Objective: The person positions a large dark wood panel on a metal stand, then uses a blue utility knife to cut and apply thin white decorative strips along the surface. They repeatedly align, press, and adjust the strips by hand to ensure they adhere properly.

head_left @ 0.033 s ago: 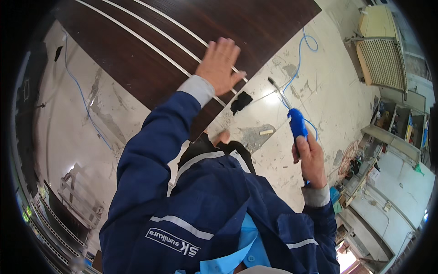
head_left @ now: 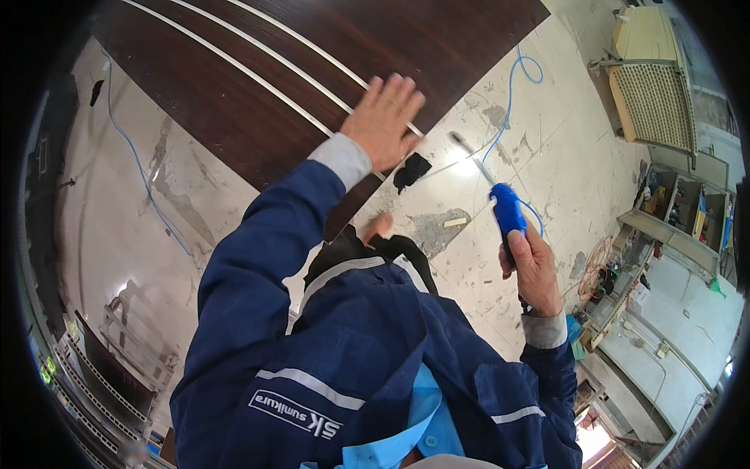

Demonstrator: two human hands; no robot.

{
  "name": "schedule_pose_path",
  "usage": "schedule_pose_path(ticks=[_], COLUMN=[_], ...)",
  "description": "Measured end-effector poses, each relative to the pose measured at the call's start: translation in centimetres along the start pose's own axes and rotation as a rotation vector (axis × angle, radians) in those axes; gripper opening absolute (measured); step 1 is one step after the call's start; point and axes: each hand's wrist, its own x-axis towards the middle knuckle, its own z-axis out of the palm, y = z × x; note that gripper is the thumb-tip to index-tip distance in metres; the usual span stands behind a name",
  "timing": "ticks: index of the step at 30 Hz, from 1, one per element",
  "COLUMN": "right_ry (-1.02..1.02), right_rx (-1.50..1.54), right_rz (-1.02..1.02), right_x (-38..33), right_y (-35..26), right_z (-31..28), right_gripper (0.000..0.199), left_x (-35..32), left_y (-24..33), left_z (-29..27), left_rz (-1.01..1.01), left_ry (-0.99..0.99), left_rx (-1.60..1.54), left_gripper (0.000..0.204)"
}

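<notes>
Landmark: large dark-brown wood-grain panel (head_left: 461, 47). The right hand (head_left: 535, 273) clasps one blue-bodied tool with a slim metal shaft (head_left: 509, 213), right of the panel and apart from it — long axis slanting from the grip up-left towards the panel's edge. Left hand (head_left: 384, 121), nearer the panel, fingers extended, unclenched, over three thin white strips (head_left: 311, 80); contact uncertain. One crumpled black cloth-like item (head_left: 412, 172) beside the panel.

Bright floor (head_left: 464, 170) glare; edges bent, perhaps soft.
</notes>
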Motion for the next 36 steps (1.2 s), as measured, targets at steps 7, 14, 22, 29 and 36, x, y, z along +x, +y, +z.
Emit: schedule_pose_path(ticks=[7, 14, 22, 29, 36], right_ry=[-0.102, -0.211, -0.323, -0.229, -0.192], right_rx=[-0.057, -0.222, -0.359, -0.474, -0.211], right_rz=[0.047, -0.199, -0.504, -0.468, 0.11], right_x=[4.4, 13.8, 30.0, 18.9, 3.4], right_y=[-1.2, -5.3, -23.2, -9.7, -3.2], right_z=[2.2, 6.0, 21.0, 7.5, -2.5], right_gripper=[0.051, 0.048, 0.043, 0.045, 0.044], left_x=[-7.3, -11.6, -11.6, -11.9, -11.7], left_y=[-3.6, -11.2, -10.9, -11.1, -11.5], left_z=[-0.8, -2.2, -2.3, -1.0, -0.7], left_rz=[-0.397, -0.856, -0.891, -0.878, -0.883], left_ry=[0.065, 0.035, 0.062, 0.106, 0.141], left_rx=[-0.054, 0.122, 0.136, 0.226, 0.2], left_gripper=[0.09, 0.096, 0.101, 0.1, 0.108])
